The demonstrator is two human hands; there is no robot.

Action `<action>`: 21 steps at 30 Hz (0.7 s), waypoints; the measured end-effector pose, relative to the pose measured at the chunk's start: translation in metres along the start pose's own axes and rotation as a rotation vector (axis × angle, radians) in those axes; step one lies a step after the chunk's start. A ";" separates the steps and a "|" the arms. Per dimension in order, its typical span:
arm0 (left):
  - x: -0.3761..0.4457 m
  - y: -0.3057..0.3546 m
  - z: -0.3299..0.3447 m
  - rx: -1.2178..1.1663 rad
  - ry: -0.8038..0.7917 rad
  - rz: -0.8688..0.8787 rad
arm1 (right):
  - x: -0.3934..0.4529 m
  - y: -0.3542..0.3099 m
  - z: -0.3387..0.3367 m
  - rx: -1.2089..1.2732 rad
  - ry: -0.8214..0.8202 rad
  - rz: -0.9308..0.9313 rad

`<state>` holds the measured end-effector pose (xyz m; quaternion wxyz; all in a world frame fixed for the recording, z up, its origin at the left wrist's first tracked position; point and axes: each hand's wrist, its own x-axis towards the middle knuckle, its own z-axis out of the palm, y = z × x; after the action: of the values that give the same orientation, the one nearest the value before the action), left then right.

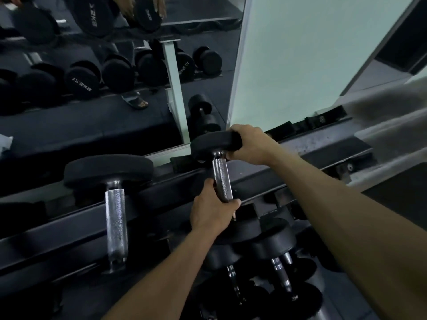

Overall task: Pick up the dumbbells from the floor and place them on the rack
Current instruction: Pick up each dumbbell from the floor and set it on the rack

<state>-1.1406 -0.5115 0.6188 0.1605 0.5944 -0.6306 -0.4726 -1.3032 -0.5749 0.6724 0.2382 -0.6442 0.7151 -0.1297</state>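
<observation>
The left hand (213, 210), just below the middle of the frame, is curled round the near end of a knurled steel handle, fingers wrapped under it and thumb over the top. The handle belongs to the held dumbbell (222, 179), which runs from this hand up and away to a black round head at the centre of the frame. The right hand (250, 146), reaching in from the lower right on a long bare forearm, grips that far head: fingers hooked over its top rim, thumb tucked below against the collar. The dumbbell lies across the dark rails of the rack (69, 229), which cross the frame on a slant from lower left to middle right; whether its weight rests on the rails cannot be told.

Nearest the camera, at the bottom centre, lower dumbbells (275, 245) sit close together on a lower tier, their chrome handles pointing toward the bottom edge. To the left, a second dumbbell (115, 218) lies across the same rails as the held one, beside it and apart, with no hand on it.

Beyond the rack, a mirror (92, 125) fills the upper left and reflects rows of black dumbbells, some marked with weight lettering, and a sandalled foot. A pale green wall (312, 54) fills the upper right.
</observation>
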 end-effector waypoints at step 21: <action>-0.236 -0.010 0.062 0.682 0.002 0.619 | -0.364 0.054 0.015 -0.126 0.067 0.228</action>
<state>-1.1249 -0.2717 0.6644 0.0901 0.3973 -0.8978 -0.1674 -1.3215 -0.2077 0.6960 0.1865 -0.5679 0.7978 -0.0782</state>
